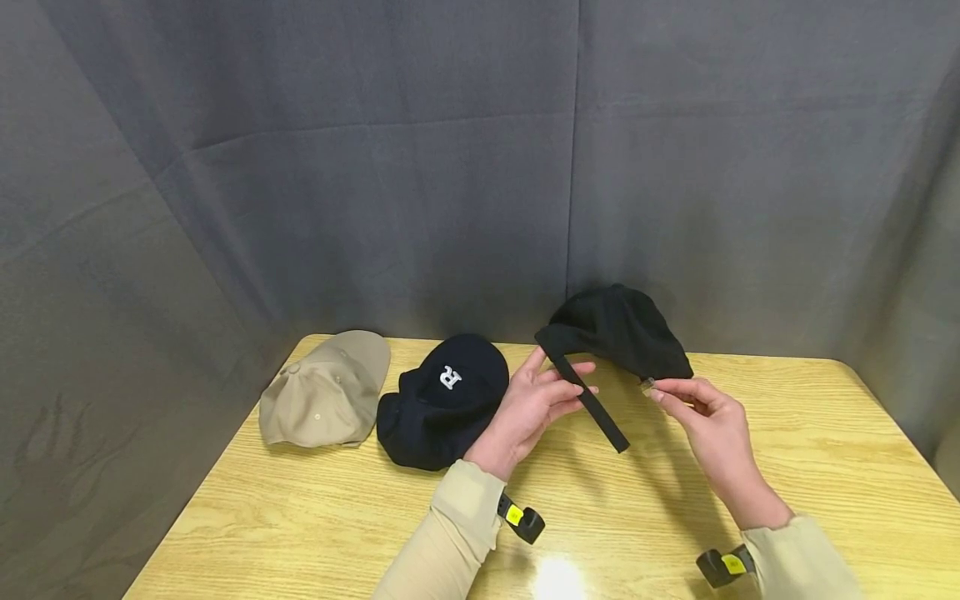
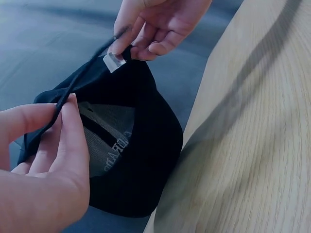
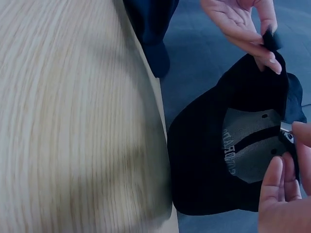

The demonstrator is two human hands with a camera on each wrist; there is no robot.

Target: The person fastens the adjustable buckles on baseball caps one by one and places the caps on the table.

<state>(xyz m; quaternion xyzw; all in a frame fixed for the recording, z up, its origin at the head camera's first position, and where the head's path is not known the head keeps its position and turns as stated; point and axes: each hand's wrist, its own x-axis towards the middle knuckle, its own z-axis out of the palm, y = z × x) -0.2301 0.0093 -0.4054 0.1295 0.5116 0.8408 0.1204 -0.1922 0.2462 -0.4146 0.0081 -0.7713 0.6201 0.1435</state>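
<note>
A black cap (image 1: 618,325) is held up over the right half of the table, its back opening toward me. My left hand (image 1: 531,404) pinches its black strap (image 1: 592,408) between thumb and fingers, and the strap's loose end hangs down to the right. The thumb and fingers of my right hand (image 1: 712,425) pinch the small metal buckle (image 1: 648,385) at the cap's other back edge. In the left wrist view the buckle (image 2: 114,62) shows silver at the fingertips. Inside the cap, the grey lining (image 3: 252,141) bears raised lettering.
A navy cap (image 1: 442,404) with a white letter R lies on the wooden table (image 1: 315,533), left of my left hand. Farther left is a beige cap (image 1: 326,392). A grey curtain (image 1: 390,192) hangs behind the table.
</note>
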